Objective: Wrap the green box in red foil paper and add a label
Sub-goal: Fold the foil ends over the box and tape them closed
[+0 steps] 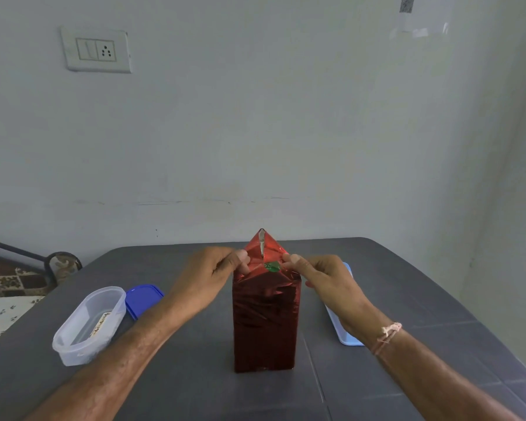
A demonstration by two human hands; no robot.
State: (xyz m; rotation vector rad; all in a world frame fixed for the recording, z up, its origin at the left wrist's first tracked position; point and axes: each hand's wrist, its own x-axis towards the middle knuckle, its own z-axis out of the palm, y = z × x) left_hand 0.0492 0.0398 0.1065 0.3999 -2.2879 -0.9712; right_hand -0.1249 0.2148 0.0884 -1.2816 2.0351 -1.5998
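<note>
Red foil paper (264,323) is covering the upright green box (272,266) mid-table (195,375); I'm pinching its top flaps with my left hand (213,275) and right hand (322,278).

Single head-worn wide-angle view, looking forward and slightly down across the grey table (195,390) toward the far wall (255,132). Both forearms enter from the near edge, so the camera sits close above the work. Frame edges bend, apparently from lens distortion. No second view to compare.
</note>
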